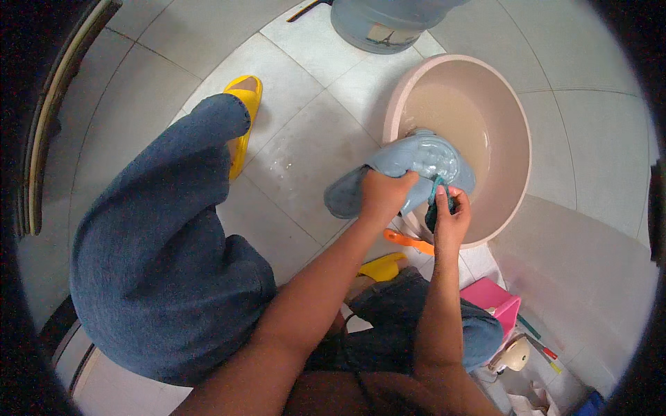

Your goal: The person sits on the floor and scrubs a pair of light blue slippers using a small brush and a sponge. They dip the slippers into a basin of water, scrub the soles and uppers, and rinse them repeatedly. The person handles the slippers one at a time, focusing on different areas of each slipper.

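A wet, blue-grey rubber clog (403,158) is tilted over the near rim of a round pink basin (512,208). My left hand (386,191) grips it at the foot opening, with some fingers hidden inside or behind the upper. The toe shines with water and hangs over the basin, while the heel reaches out past the rim above the floor. Beside the upper, my right hand (451,208) pinches a crumpled dark green scrubbing pad or cloth (433,210) between thumb and fingers. Cloudy, brownish water (442,106) lies in the basin.
An orange plastic handle (408,242) lies by the basin's near side. Beyond stands a bluish plastic bucket (364,31). A pink plastic stool or box (494,299) and a cream-coloured object (516,354) sit at right. My yellow slippers (240,151) rest on wet tiles.
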{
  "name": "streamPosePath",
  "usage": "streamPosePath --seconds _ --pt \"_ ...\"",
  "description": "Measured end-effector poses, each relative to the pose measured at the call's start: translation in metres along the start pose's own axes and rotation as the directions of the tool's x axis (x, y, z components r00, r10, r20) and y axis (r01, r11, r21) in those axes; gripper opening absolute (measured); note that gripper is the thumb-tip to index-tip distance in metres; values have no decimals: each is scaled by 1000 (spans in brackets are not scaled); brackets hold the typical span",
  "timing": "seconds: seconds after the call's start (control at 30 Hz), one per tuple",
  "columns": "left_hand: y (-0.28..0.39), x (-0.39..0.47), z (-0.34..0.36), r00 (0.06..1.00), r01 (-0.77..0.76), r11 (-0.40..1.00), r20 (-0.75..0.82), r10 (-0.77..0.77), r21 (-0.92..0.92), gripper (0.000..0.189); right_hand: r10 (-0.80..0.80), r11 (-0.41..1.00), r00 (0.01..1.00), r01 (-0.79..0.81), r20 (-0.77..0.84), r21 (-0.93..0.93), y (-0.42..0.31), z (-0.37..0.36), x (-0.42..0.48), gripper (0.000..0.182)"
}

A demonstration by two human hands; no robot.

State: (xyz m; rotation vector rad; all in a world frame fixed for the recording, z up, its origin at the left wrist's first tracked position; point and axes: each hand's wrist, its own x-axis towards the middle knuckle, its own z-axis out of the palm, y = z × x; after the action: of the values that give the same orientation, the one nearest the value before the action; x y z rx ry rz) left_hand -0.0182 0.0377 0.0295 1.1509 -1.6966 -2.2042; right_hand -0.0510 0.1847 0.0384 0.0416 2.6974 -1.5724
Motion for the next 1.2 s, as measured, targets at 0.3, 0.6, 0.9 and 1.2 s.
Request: streamPosePath --seconds 0.3,0.6,0.9,1.2 --pt "-1 1 1 999 -42 996 -2 42 -82 27 -358 845 933 311 -28 -434 -22 3 80 18" --pt "-5 2 4 996 -74 997 -49 74 -3 28 -293 931 955 297 50 -212 -15 -8 33 17" --pt "84 -4 -30 946 140 618 79 -314 773 57 98 942 987 -51 127 -332 -57 -7 34 20" --pt "60 -9 -14 954 -180 635 -23 298 751 73 -115 830 978 191 174 -524 -72 10 24 24"
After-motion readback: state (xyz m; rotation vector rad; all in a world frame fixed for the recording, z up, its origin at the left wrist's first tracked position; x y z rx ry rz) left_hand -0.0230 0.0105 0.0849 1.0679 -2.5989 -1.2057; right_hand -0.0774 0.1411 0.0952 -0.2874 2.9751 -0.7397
